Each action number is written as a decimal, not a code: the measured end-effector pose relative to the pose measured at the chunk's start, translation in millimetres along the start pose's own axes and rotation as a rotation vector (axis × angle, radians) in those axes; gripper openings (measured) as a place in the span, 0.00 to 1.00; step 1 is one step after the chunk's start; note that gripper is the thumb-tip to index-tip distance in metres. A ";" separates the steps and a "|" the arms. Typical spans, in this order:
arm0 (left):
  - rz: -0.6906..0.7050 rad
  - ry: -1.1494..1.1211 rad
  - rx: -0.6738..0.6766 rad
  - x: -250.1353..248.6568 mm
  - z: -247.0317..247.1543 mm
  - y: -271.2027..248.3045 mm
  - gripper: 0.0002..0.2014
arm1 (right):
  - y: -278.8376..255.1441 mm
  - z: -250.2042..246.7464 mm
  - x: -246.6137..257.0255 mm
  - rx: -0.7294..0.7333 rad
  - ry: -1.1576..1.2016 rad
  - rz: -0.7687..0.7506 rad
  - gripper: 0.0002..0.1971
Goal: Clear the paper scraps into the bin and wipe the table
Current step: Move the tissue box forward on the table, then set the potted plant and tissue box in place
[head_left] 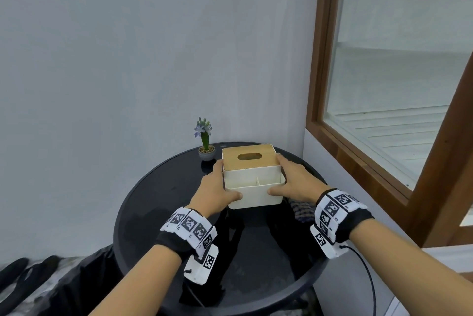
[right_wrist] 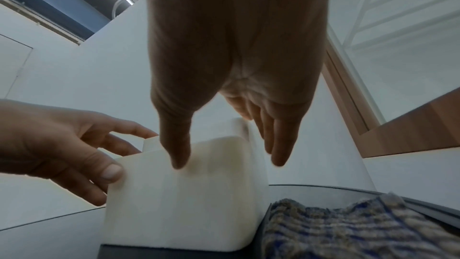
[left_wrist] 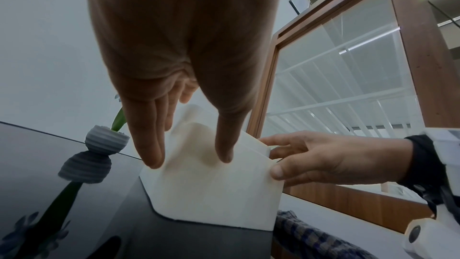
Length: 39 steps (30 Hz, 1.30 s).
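Head view: left hand (head_left: 217, 187) and right hand (head_left: 294, 182) clasp the tissue box (head_left: 252, 175) by its sides, thumbs on its front. It seems to rest on the black counter (head_left: 158, 203). A checked cloth (head_left: 303, 211) lies just right of it. No paper scraps or bin show. I judge the box is being shifted for wiping or being set back. Either way it needs an even, level grip.

Tissue box (head_left: 253, 174), potted flower (head_left: 205, 142), window (head_left: 399, 65)

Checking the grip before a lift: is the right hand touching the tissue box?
Touching. Left wrist view: the right hand clasps the tissue box corner, thumb in front.
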State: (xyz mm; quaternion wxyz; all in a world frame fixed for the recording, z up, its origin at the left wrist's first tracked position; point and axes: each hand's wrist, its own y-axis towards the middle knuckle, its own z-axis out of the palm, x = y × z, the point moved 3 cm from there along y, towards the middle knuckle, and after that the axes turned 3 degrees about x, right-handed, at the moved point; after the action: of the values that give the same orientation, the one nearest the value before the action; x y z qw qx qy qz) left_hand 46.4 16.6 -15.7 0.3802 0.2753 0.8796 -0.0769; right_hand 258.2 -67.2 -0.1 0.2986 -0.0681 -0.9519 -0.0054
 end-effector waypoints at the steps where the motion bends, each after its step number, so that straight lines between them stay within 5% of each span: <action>1: 0.000 -0.008 0.004 1.5 -2.4 -0.3 0.45 | -0.3 -1.3 2.1 -0.035 -0.028 -0.023 0.46; 7: -0.090 0.042 0.026 19.9 -27.5 2.8 0.49 | 0.8 -7.0 29.1 -0.177 -0.179 -0.156 0.43; 13: -0.146 -0.003 0.069 41.6 -50.8 11.1 0.52 | 17.0 6.7 61.5 -0.148 -0.225 -0.259 0.40; 19: -0.196 0.013 -0.057 69.3 -65.5 38.4 0.44 | 41.8 27.1 77.7 -0.088 -0.251 -0.269 0.41; 34: -0.237 0.026 -0.132 102.0 -65.3 130.0 0.47 | 67.6 50.5 89.9 -0.074 -0.437 -0.338 0.40; 39: -0.240 0.065 -0.120 104.7 -61.3 151.9 0.37 | 67.9 54.5 87.0 -0.077 -0.493 -0.351 0.42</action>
State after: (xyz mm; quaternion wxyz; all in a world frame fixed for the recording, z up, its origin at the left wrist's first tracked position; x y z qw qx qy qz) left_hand 31.9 209.4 -36.1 0.3554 0.1474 0.9211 -0.0600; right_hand 165.6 13.8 2.6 0.0504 0.0870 -0.9920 -0.0763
